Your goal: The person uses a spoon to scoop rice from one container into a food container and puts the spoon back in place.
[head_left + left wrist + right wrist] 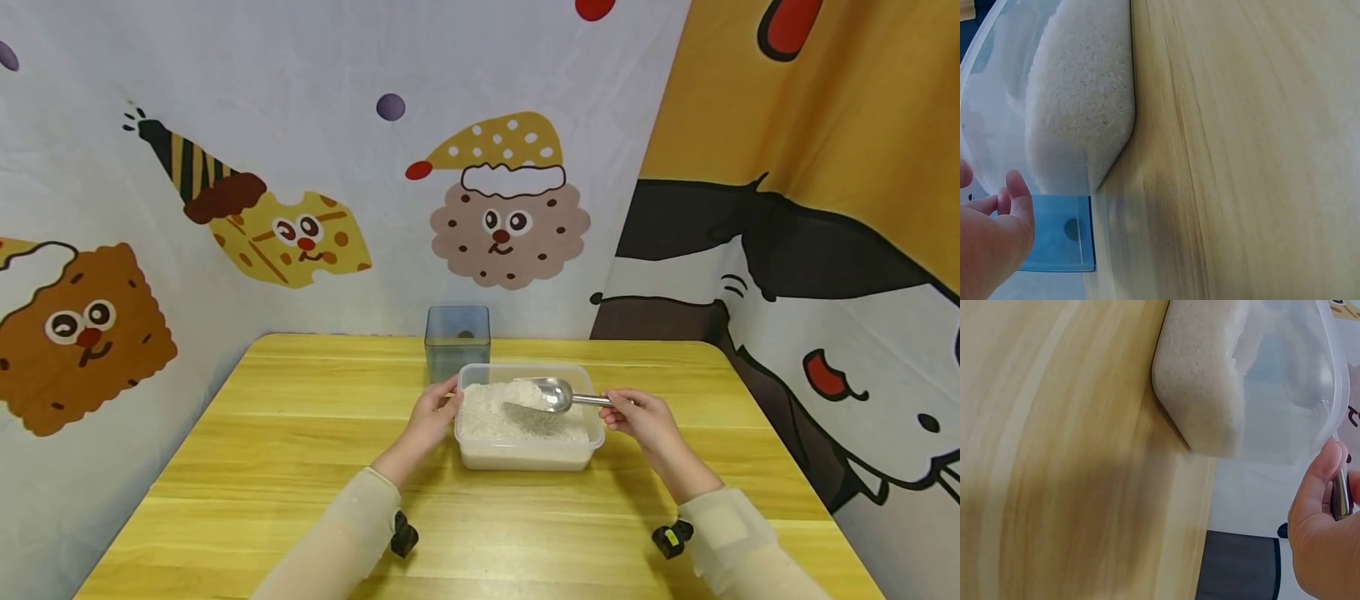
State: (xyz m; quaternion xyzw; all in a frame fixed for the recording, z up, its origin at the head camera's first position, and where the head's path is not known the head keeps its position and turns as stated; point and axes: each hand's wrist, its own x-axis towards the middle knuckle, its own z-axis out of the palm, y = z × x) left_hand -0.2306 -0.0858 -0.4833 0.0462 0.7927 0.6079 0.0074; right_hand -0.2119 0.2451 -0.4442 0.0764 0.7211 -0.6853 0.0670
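A metal scoop [555, 395] holds a heap of white rice over a clear plastic container [531, 444], which is filled with more rice [480, 417]. My right hand [643, 421] grips the scoop's handle just beyond the container's right rim; in the right wrist view, thumb and fingers close round the handle [1341, 494]. At the container's left side, my left hand [429, 417] rests its fingers against the outer wall. In the left wrist view these fingertips [1016, 182] touch the wall near the corner.
Behind the container's left corner stands a blue translucent square canister [457, 337]. All of it sits on a yellow wood-grain table [322, 417]. A cartoon-printed curtain [337, 125] hangs along the table's back and sides.
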